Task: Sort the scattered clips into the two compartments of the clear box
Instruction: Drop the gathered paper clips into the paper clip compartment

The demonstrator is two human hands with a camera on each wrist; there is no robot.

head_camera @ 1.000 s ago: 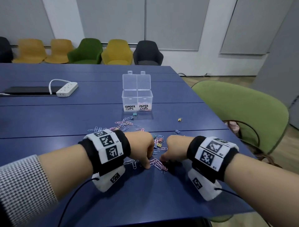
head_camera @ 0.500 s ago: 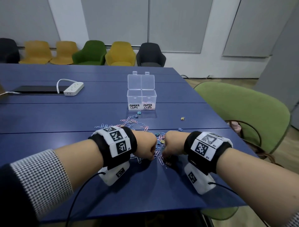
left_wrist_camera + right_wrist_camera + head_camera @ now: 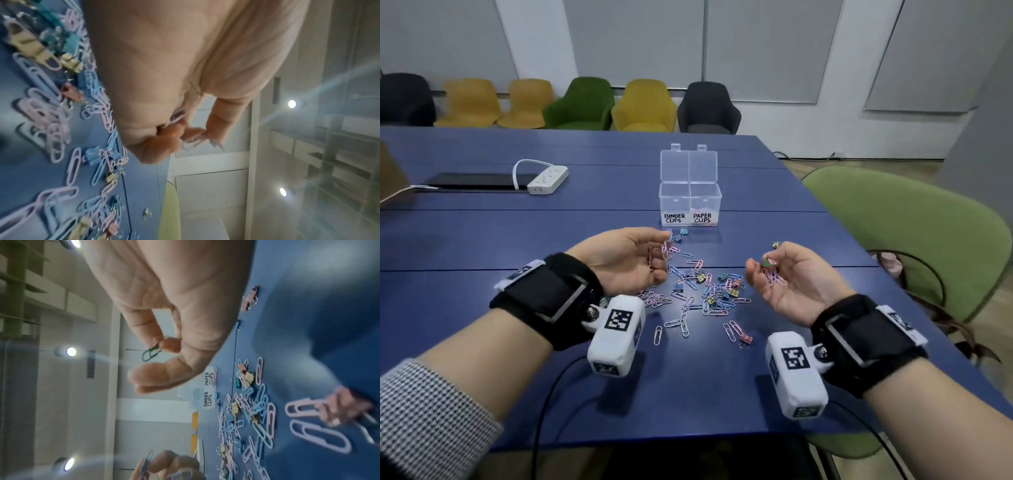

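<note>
Above the blue table [image 3: 482, 246] both hands are raised, palms turned up. My left hand [image 3: 659, 255] pinches a few pink paper clips [image 3: 665, 249]; in the left wrist view the left hand's [image 3: 185, 129] curled fingers hold these pink paper clips [image 3: 195, 139]. My right hand [image 3: 763, 270] cups pink paper clips [image 3: 774, 278] and a green one [image 3: 768, 262]. The right wrist view shows the green paper clip [image 3: 150, 354] pinched by thumb and finger. Scattered paper and binder clips [image 3: 702, 291] lie between the hands. The clear box [image 3: 690, 202], labelled BINDER CLIPS and PAPER CLIPS, stands beyond them, lid up.
A white power strip [image 3: 548, 180] and a black slab [image 3: 476, 181] lie at the far left. A green chair [image 3: 907, 240] stands past the table's right edge. A pink binder clip [image 3: 746, 339] lies near me; a yellow one [image 3: 776, 244] sits alone at the right.
Both hands were palm-down on the clip pile. They have lifted, turned palm-up and moved apart, each holding paper clips. The head view has tilted down.
</note>
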